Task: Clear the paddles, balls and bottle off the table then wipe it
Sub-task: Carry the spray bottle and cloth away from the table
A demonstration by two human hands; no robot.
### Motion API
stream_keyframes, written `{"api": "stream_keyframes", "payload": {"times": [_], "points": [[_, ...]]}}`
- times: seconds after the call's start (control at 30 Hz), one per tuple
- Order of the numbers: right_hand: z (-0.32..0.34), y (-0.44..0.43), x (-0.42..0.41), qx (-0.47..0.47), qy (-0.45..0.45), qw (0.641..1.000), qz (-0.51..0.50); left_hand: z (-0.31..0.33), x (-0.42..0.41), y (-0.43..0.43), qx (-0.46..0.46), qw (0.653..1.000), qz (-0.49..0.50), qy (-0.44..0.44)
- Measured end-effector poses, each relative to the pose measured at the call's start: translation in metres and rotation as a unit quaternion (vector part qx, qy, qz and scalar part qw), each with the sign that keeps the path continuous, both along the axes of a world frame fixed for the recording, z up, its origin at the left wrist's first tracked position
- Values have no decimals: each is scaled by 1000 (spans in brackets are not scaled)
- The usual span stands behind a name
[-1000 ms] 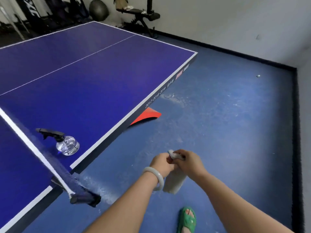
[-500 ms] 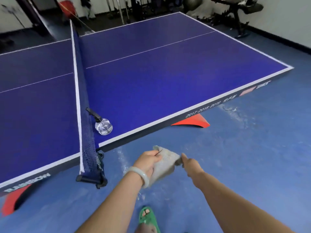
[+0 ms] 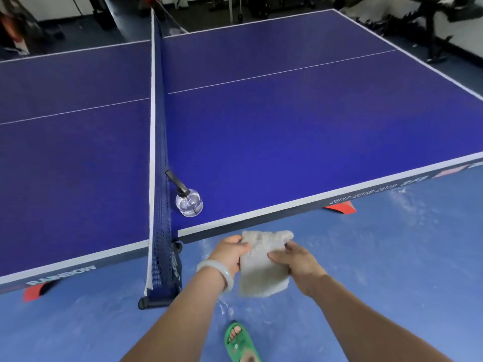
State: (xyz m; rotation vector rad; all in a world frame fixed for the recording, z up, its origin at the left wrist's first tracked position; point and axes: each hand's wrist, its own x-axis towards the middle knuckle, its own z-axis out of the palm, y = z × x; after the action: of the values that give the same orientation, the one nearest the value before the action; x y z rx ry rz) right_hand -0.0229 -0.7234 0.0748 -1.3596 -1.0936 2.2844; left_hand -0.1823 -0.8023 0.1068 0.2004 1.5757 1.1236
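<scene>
I stand at the near side of a blue table-tennis table [image 3: 287, 142], just right of its net [image 3: 158, 152]. A clear spray bottle [image 3: 188, 202] with a black trigger head stands on the table beside the net, close to the near edge. Both my hands hold a grey cloth [image 3: 262, 265] in front of the table edge, below table height. My left hand [image 3: 230, 253] grips the cloth's left side; my right hand [image 3: 294, 259] grips its right side. No paddles or balls show on the table.
The net clamp [image 3: 159, 296] juts out at the near edge to my left. Red table leg parts [image 3: 341, 206] show under the edge. My foot in a green sandal [image 3: 240, 340] is on the blue floor. Gym equipment [image 3: 428, 27] stands beyond the far right corner.
My view has swung left, bringing the net and both table halves into view. The cloth, bunched between my hands a second ago, is now spread out flat between them.
</scene>
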Motion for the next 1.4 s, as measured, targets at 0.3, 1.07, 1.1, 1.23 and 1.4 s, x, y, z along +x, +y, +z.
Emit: {"api": "stream_keyframes", "payload": {"times": [0.3,1.07,1.1,1.23,1.4], "points": [[-9,36,-36,120,-97,988,0,-18,-37,23,-20,922,-200,331],[8,131,-137,389,-114,736,543,-17,-43,39,-127,928,114,330],[6,132,-139,383,-110,738,545,-22,-43,32,-150,925,142,320],[0,132,-151,381,-124,746,532,-38,-51,9,-231,900,182,323],[0,137,-169,370,-141,758,519,-37,-80,20,-192,889,239,341]]}}
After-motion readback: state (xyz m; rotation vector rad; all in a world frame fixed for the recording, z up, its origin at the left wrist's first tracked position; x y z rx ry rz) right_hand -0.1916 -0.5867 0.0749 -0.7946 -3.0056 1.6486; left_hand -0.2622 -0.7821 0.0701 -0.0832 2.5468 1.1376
